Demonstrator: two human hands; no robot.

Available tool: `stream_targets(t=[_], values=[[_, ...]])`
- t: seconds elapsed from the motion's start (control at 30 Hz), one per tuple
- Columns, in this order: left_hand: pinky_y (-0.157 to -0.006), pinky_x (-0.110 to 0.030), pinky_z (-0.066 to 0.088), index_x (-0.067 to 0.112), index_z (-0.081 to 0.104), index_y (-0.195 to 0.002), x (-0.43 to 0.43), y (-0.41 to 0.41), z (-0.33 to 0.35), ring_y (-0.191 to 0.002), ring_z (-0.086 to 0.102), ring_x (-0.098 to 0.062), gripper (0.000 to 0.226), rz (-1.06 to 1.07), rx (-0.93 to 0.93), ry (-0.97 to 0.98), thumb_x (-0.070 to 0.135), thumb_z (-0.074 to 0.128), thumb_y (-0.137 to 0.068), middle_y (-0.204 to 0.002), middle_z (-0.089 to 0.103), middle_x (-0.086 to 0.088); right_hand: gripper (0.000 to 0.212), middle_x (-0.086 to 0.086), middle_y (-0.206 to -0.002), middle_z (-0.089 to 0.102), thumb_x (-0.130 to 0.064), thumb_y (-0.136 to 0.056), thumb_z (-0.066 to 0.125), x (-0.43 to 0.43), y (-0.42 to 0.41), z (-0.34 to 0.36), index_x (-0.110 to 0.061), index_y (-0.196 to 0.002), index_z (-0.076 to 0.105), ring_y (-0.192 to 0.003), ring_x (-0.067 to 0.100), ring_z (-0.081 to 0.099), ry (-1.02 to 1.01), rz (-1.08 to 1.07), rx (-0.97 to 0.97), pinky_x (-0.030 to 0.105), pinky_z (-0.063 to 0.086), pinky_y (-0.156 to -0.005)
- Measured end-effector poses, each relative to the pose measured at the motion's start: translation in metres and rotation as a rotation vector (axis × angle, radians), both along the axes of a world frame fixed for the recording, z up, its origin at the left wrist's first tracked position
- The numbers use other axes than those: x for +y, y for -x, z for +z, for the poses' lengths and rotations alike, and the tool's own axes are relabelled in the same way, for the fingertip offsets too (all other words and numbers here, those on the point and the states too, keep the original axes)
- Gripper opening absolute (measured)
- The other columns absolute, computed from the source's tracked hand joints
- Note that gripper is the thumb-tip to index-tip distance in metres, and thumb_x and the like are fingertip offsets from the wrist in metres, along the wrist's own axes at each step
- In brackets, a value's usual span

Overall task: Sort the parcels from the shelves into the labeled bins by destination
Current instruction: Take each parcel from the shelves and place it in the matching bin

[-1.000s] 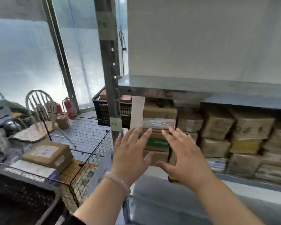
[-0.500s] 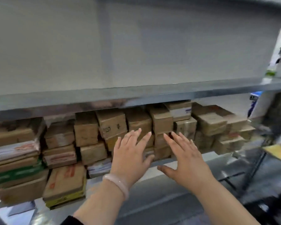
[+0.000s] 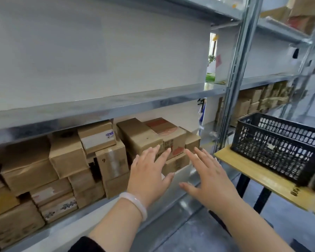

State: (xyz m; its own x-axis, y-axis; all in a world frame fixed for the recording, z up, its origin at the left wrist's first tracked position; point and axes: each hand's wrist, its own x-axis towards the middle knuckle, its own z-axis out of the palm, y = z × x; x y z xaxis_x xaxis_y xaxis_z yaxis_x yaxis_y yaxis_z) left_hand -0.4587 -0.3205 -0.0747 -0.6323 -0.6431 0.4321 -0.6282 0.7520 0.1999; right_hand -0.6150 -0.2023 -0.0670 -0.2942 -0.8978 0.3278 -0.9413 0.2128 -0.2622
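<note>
Left hand (image 3: 147, 177): raised before the lower shelf (image 3: 84, 215), fingers (image 3: 153, 151) straight and spread, holding nothing; whether the tips touch cardboard cannot be told.
Right hand (image 3: 207, 179): just beside the left, palm down, fingers (image 3: 195, 155) spread wide, nothing held.
Parcels (image 3: 140, 137): brown cardboard boxes stacked on the lower shelf, under the upper shelf board (image 3: 98, 110); a box with red markings (image 3: 164, 128) sits just beyond both hands.
Bracelet (image 3: 135, 202): pale, on the left wrist.
Black crate (image 3: 280, 146): on a yellow tabletop (image 3: 253, 171), right of the metal post (image 3: 236, 70).
</note>
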Motion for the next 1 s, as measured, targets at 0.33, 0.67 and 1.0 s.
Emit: stream_targets(t=[0.33,0.67,1.0], values=[[-0.120,-0.042,0.014,0.043,0.017,-0.153,-0.067,0.125,-0.017,-0.149,0.015,-0.019,0.068,-0.134,-0.022,-0.035,0.058,0.046,-0.093,-0.162,0.019,0.005,0.090,-0.014,-0.162,-0.005,-0.065,-0.087,0.053,-0.053,0.101,-0.024,-0.042,-0.154,-0.002,-0.149,0.007,-0.008,-0.091,-0.148,-0.064,0.032,-0.002,-0.122],[-0.121,-0.044,0.015,0.040,0.019,-0.152,-0.155,0.250,-0.008,-0.148,0.014,-0.019,0.066,-0.238,-0.040,-0.044,0.055,0.046,-0.094,-0.160,0.021,0.003,0.081,-0.010,-0.163,0.005,-0.059,-0.091,0.052,-0.140,0.208,-0.024,-0.039,-0.154,0.005,-0.150,0.009,-0.001,-0.059,-0.265,-0.127,0.034,0.007,-0.123],[-0.117,-0.044,0.025,0.040,0.023,-0.151,-0.206,0.338,-0.013,-0.146,0.020,-0.020,0.067,-0.039,-0.063,-0.073,0.057,0.047,-0.091,-0.159,0.025,0.003,0.080,-0.006,-0.162,0.017,-0.054,-0.090,0.058,-0.218,0.309,-0.058,-0.033,-0.155,0.017,-0.149,0.012,0.010,-0.058,-0.147,-0.283,0.032,0.015,-0.121]])
